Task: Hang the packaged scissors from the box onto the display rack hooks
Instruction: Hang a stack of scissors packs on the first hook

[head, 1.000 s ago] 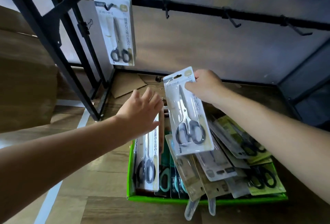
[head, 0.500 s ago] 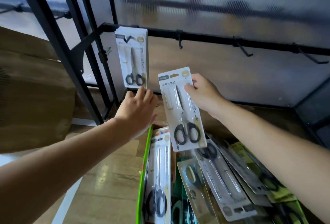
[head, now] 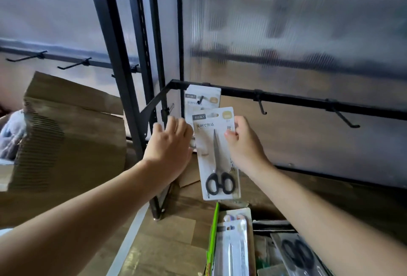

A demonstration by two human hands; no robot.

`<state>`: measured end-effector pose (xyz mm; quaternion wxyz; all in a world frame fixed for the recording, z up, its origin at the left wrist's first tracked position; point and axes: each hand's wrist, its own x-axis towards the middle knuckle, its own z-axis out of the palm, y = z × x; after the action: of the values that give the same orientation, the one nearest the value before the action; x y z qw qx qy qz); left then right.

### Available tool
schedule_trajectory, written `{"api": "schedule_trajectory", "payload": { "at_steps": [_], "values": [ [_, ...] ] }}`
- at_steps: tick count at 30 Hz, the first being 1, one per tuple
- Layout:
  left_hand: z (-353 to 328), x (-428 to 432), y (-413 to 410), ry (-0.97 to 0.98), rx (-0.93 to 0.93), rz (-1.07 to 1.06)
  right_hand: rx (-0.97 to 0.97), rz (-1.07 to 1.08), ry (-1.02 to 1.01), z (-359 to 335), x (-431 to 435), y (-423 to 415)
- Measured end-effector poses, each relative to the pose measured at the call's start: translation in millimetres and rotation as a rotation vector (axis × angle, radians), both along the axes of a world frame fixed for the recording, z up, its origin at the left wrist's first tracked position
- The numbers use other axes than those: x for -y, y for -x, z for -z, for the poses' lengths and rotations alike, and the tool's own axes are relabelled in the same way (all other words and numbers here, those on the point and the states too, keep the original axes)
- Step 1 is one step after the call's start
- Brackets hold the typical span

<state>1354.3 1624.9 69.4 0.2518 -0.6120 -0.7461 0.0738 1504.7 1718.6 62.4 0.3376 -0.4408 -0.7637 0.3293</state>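
Right hand (head: 244, 145), grip clamped on a scissors pack (head: 217, 156) (black handles down), below the rack hook (head: 200, 100); left hand (head: 170, 145), grip apart, alongside.

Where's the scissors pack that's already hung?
Head view, centre: the hung pack hangs at the left end of the black rail, partly behind the held pack in the right hand.

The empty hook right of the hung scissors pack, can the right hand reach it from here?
Probably yes. The right hand, gripping a scissors pack, is just below and left of the empty hook, with nothing visible between them.
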Motion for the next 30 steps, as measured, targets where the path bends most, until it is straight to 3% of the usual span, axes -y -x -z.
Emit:
{"api": "schedule_trajectory", "payload": {
  "at_steps": [7, 18, 30],
  "values": [
    [-15.6, 1.6, 16.8, -0.045, 0.041, -0.031, -0.094, 0.033, -0.053, -4.5, 2.5, 31.9],
    [-22.0, -20.2, 16.2, -0.028, 0.054, -0.015, -0.138, 0.048, 0.034, 0.8, -8.4, 54.4],
    [-4.9, -45.0, 27.5, 0.075, 0.04, 0.009, -0.129, 0.204, 0.044, 9.6, -31.7, 71.1]
  ]
}}
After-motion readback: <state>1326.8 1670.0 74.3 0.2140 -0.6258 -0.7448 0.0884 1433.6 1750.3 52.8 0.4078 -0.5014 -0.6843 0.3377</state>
